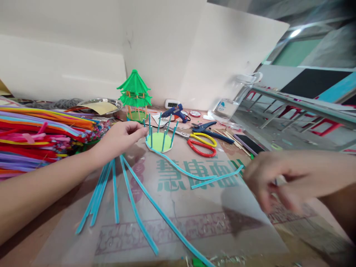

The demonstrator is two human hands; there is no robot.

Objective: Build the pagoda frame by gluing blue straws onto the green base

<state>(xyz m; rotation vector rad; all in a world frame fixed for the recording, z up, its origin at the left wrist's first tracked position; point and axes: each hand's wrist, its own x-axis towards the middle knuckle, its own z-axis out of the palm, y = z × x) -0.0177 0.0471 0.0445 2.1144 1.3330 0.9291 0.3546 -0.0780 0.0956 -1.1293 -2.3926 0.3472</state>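
Note:
A round light-green base (160, 142) with several upright blue posts stands on the plastic sheet. My left hand (122, 139) is closed in a pinch at its left edge, thumb and forefinger on a blue pipe cleaner there. One long blue pipe cleaner (180, 170) trails from the rim toward the right, touching a short loose piece (205, 182). More blue pipe cleaners (141, 226) fan out below my left wrist. My right hand (278, 181), smeared by motion, hangs at the right with curled fingers; a small whitish spot shows between them, too blurred to name.
Bundles of coloured pipe cleaners (41, 137) lie at the left. Behind the base are a green pagoda model (135, 96), a blue glue gun (176, 112) and a timer (172, 104). Scissors (201, 144), pliers (211, 132), a phone (249, 144) and a clear jug (230, 100) stand rightward.

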